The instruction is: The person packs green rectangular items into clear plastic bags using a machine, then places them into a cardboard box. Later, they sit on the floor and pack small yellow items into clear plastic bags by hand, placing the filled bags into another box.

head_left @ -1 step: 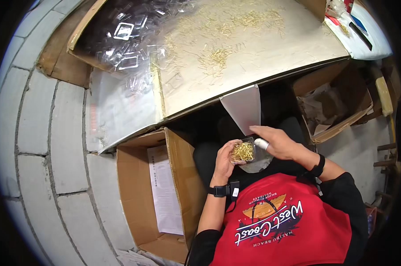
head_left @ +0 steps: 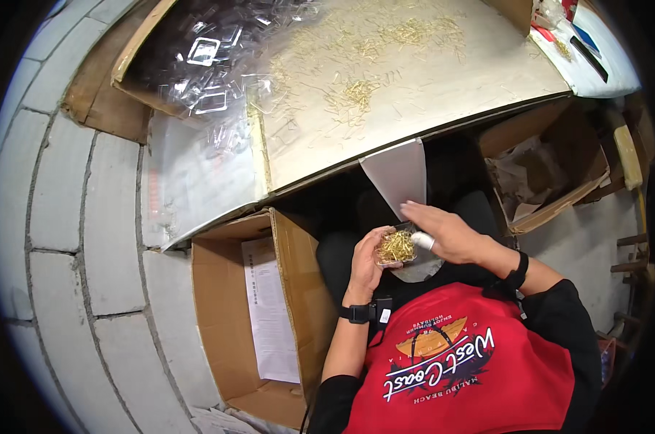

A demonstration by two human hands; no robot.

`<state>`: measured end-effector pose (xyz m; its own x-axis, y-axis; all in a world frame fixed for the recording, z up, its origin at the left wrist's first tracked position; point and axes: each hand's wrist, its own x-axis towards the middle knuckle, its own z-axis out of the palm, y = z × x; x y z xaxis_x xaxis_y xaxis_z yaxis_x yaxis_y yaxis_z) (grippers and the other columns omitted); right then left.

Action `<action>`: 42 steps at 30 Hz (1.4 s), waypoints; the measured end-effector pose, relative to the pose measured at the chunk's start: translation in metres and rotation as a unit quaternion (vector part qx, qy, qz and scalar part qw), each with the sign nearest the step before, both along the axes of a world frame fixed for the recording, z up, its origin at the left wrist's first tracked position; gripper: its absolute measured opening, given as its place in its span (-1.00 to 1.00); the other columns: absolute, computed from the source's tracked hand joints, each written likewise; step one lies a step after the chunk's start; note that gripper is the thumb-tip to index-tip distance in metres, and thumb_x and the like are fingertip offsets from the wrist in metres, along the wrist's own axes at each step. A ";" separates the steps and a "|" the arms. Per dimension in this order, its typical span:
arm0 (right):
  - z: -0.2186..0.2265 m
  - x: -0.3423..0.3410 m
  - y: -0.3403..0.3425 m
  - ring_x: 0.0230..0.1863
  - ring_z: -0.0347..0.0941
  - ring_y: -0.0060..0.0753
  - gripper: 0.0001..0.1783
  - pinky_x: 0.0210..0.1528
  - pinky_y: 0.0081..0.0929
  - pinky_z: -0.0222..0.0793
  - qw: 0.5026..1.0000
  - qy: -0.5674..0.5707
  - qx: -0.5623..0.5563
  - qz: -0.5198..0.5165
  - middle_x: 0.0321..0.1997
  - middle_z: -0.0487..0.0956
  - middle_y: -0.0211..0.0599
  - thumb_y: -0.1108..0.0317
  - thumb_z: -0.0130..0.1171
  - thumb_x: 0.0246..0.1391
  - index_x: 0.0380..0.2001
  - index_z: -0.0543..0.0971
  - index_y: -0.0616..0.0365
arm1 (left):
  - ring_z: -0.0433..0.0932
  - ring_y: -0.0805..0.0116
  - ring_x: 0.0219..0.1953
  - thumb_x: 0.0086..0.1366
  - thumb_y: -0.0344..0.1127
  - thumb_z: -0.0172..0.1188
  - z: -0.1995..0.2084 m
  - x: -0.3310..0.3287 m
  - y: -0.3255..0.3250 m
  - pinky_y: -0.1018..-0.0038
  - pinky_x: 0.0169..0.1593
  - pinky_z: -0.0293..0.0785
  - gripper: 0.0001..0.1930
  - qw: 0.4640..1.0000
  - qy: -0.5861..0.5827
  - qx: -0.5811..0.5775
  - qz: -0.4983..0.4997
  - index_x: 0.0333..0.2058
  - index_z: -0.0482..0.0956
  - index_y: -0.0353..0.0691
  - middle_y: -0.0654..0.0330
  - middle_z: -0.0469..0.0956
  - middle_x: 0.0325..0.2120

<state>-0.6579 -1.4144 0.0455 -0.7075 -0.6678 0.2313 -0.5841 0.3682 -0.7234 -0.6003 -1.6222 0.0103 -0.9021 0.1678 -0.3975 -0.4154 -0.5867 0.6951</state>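
A small clear plastic box (head_left: 387, 265) full of gold-coloured bent wire pieces (head_left: 396, 247) rests in my left hand (head_left: 368, 259), whose fingers close round its left side. It is held above my lap. My right hand (head_left: 454, 235) is at the box's right side with its fingers stretched out flat. A white wrap (head_left: 423, 240) covers its thumb, which reaches the right edge of the box. Whether that thumb touches the wire pieces is hard to tell.
On the table (head_left: 472, 87) ahead lie scattered gold wire pieces (head_left: 356, 94). Clear plastic boxes (head_left: 203, 52) are heaped at the far left. One cardboard carton (head_left: 230, 394) holding papers stands left of my lap, another carton (head_left: 544, 217) under the table at right. A white flap (head_left: 398, 173) hangs off the table's edge.
My right hand has shifted slightly left, bringing its wrapped thumb closer to the wire pieces. My left hand and the box stay almost in place.
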 end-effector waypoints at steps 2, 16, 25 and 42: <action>0.009 0.004 -0.019 0.28 0.13 -0.05 -0.38 0.29 -0.17 0.02 0.995 0.058 0.028 0.081 0.23 0.26 0.00 0.24 0.09 0.06 0.16 0.22 0.27 | 0.56 0.43 -0.30 0.39 -0.18 -0.16 -0.001 -0.001 0.005 0.51 -0.26 0.53 -0.66 0.997 0.013 -0.008 0.076 -0.13 0.44 -0.35 0.15 0.53 -0.28; 0.041 -0.014 -0.018 0.03 0.42 -0.08 -0.53 0.12 -0.22 0.30 0.987 0.089 -0.127 0.049 -0.01 0.49 -0.10 0.43 0.18 -0.10 -0.03 0.46 0.18 | 0.60 0.39 -0.45 0.39 -0.12 -0.15 0.034 -0.005 0.023 0.50 -0.57 0.59 -0.63 0.992 0.045 -0.055 0.108 -0.11 0.40 -0.32 0.12 0.56 -0.37; 0.036 -0.005 -0.018 0.31 0.10 -0.16 -0.53 0.30 -0.12 0.00 0.983 0.170 0.062 0.030 0.18 0.33 -0.16 0.32 0.14 -0.02 0.02 0.42 0.12 | 0.60 0.36 -0.42 0.35 -0.26 -0.06 0.036 -0.001 0.018 0.50 -0.52 0.61 -0.73 0.990 0.054 -0.056 0.118 -0.11 0.41 -0.32 0.09 0.55 -0.31; 0.036 -0.016 -0.018 -0.18 0.50 -0.14 -0.76 -0.13 -0.42 0.39 0.983 -0.080 -0.143 -0.081 -0.21 0.54 -0.08 0.54 0.04 0.02 -0.20 0.50 0.30 | 0.58 0.34 -0.33 0.13 -0.54 0.13 0.047 -0.006 0.006 0.50 -0.43 0.62 -0.62 0.972 0.063 -0.114 0.194 -0.05 0.33 -0.34 0.07 0.49 -0.23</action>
<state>-0.6736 -1.4326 0.0814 -0.8423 -0.4661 0.2706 -0.4044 0.2147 -0.8890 -0.6061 -1.6163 0.0572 -0.9240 -0.2739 -0.2670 -0.0969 -0.5076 0.8561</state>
